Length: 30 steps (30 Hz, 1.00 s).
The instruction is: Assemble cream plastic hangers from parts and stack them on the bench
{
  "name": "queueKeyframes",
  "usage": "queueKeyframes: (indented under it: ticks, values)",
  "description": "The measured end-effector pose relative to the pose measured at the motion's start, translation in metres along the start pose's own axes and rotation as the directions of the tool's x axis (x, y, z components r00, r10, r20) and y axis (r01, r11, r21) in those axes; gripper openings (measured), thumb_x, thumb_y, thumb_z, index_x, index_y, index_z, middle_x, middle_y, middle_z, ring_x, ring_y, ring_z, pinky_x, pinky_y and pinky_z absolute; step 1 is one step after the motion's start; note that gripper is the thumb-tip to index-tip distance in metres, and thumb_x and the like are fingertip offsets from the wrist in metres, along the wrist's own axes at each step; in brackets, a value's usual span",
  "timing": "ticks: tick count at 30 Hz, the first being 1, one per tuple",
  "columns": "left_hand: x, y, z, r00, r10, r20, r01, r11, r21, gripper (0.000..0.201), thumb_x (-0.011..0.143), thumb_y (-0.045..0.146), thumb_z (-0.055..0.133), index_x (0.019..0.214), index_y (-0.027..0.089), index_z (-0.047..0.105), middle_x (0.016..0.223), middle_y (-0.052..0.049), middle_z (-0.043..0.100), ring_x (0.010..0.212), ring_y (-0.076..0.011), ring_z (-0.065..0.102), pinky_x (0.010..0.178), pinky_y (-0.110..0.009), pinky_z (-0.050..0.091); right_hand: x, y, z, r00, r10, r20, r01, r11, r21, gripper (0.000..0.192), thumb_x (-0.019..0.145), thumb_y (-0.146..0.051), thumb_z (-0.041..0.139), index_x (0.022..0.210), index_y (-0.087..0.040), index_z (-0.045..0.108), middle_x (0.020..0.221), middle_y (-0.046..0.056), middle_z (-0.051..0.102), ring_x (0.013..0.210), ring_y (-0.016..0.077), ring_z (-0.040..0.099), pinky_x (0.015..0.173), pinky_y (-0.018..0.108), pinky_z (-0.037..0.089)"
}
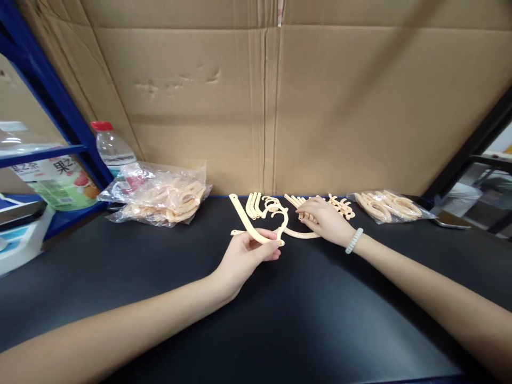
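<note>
The left hand [246,257] has its grip clamped on a curved cream plastic strip [242,216], long axis slanting away far-left; the right hand [330,223], closure indeterminable, lies nearer the short cream plastic rods [294,201] beyond-right.

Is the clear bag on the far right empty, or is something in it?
Not empty: cream-coloured curved pieces show through the clear plastic bag.

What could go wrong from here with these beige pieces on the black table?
The left hand holds the bent strip near its lower end, so the free upper part could swing or twist. The right hand partly covers the row of pieces, and might knock it out of line. The curly pieces lie bunched in the same colour close by, so some could get mixed up.
</note>
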State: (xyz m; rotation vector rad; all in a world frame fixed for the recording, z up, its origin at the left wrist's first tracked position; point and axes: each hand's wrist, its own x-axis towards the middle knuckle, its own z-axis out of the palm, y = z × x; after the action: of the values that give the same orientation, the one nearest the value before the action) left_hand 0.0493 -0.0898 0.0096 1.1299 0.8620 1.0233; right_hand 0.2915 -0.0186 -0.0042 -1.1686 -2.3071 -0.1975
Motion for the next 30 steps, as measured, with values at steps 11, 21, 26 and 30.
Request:
queueKeyframes:
  ticks: [11, 21, 26, 30]
  values:
    - [0.0, -0.002, -0.001, 1.0, 0.012, 0.001, -0.012, 1.0, 0.021, 0.025, 0.068, 0.025, 0.081, 0.085, 0.012, 0.068, 0.074, -0.001, 0.067, 0.068, -0.0105, 0.065, 0.071, -0.021, 0.055, 0.004, -0.002, 0.003, 0.998, -0.038, 0.055, 0.035, 0.998, 0.043, 0.018, 0.084, -0.01, 0.055, 0.086, -0.019, 0.07, 0.09, 0.007, 0.071, 0.091, 0.0252, 0.056, 0.085, 0.044, 0.046]
    - [0.0, -0.003, -0.003, 0.999, 0.019, 0.031, -0.019, 1.0, -0.011, 0.023, 0.069, 0.025, 0.08, 0.084, 0.012, 0.068, 0.077, -0.002, 0.067, 0.071, -0.0107, 0.065, 0.073, -0.021, 0.054, 0.005, -0.021, -0.027, 0.888, 0.442, -0.129, -0.206, 0.631, 0.748, 0.018, 0.087, -0.035, 0.057, 0.097, -0.021, 0.06, 0.099, 0.007, 0.065, 0.077, 0.0167, 0.062, 0.073, 0.035, 0.05]
    - [0.0, -0.003, -0.004, 0.998, 0.017, 0.057, -0.015, 0.999, -0.041, 0.023, 0.068, 0.023, 0.081, 0.084, 0.013, 0.067, 0.077, -0.001, 0.067, 0.073, -0.0119, 0.066, 0.076, -0.023, 0.054, -0.007, -0.045, -0.047, 0.839, 0.538, 0.084, -0.171, 0.114, 0.979, 0.019, 0.079, -0.036, 0.07, 0.092, -0.023, 0.065, 0.109, 0.005, 0.065, 0.089, 0.0158, 0.065, 0.087, 0.034, 0.049]
    - [0.001, -0.002, -0.004, 0.998, 0.002, 0.064, 0.001, 0.999, -0.043, 0.025, 0.067, 0.023, 0.081, 0.084, 0.013, 0.066, 0.077, -0.001, 0.066, 0.073, -0.0117, 0.066, 0.076, -0.024, 0.054, -0.015, -0.06, -0.045, 0.805, 0.555, 0.212, -0.238, -0.027, 0.971, 0.02, 0.078, -0.04, 0.07, 0.084, -0.021, 0.07, 0.105, 0.005, 0.066, 0.094, 0.0182, 0.062, 0.088, 0.034, 0.048]
